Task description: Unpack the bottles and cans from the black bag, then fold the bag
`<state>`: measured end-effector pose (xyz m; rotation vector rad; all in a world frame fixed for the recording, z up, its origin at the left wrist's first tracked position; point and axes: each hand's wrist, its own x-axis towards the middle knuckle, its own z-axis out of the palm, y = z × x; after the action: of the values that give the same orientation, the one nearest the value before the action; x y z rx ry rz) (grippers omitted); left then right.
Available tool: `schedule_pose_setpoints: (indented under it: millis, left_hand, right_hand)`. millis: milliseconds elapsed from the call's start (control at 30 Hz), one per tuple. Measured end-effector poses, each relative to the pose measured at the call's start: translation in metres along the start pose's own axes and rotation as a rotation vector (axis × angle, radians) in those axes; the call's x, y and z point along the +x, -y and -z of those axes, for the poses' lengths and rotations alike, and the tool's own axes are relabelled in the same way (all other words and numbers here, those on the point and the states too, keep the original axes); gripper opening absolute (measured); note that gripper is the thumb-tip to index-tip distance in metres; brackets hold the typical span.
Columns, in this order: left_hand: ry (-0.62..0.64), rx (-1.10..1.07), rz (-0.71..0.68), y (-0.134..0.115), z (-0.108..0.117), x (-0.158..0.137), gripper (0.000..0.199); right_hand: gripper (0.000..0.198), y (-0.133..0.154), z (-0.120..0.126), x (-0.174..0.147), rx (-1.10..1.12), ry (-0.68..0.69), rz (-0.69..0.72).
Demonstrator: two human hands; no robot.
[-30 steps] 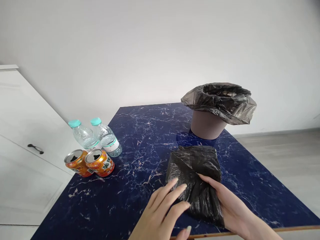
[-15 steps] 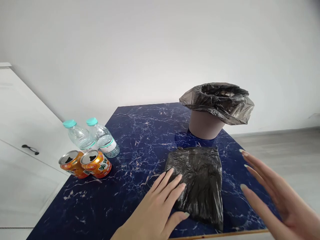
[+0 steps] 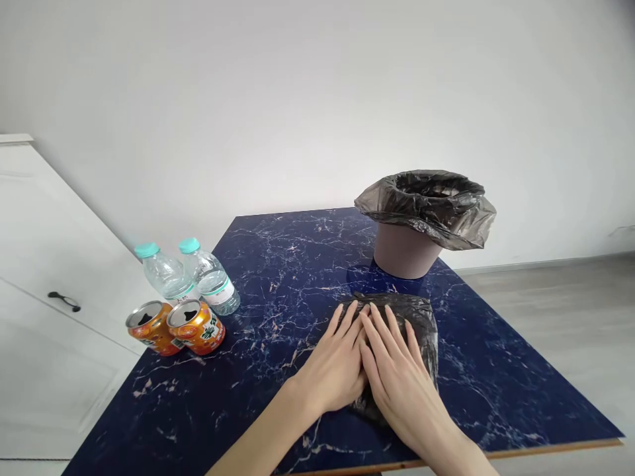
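A folded black plastic bag (image 3: 425, 330) lies flat near the front of the blue marbled table (image 3: 278, 277). Spread across its left part is my left hand (image 3: 340, 363), palm down with the fingers stretched out. My right hand (image 3: 399, 370) rests flat on the middle of the bag, fingers extended, its left side touching my left hand. Both hands cover much of the bag. Behind them stands a trash bin (image 3: 404, 251) lined with a black bag (image 3: 431, 205) whose edge hangs over the rim.
At the table's left side are two orange drink cans (image 3: 198, 327) with opened tops. Two clear plastic bottles (image 3: 215, 281) with turquoise caps stand right behind them. A white cabinet (image 3: 40, 264) with a dark handle is left of the table, and a pale wall (image 3: 297, 99) rises behind it.
My right hand has come in from the right and down onto the bag beside my left. My left hand has slid forward and slightly right over the bag.
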<state>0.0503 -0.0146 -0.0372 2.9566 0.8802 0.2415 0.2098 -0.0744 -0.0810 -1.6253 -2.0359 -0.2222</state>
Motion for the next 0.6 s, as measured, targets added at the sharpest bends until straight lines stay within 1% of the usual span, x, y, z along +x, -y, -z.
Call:
schedule_pose_setpoints:
  millis: [133,267,433,600]
  left_hand:
    - [0.051,-0.076,0.07,0.009,-0.012,0.002,0.077]
    - [0.016,-0.104,0.074,0.018,-0.024,0.002,0.077]
    - [-0.019,-0.094,0.072,0.021,-0.029,0.001,0.074]
    - [-0.025,-0.099,0.11,0.022,-0.028,0.001,0.07]
  right_hand:
    - [0.072,-0.014,-0.021,-0.006,-0.019,0.033,-0.104]
    - [0.068,-0.022,-0.028,-0.014,-0.028,0.045,-0.143]
    - [0.072,-0.027,-0.028,-0.012,0.015,0.014,-0.09]
    - [0.071,-0.032,-0.032,-0.005,0.034,0.039,-0.058]
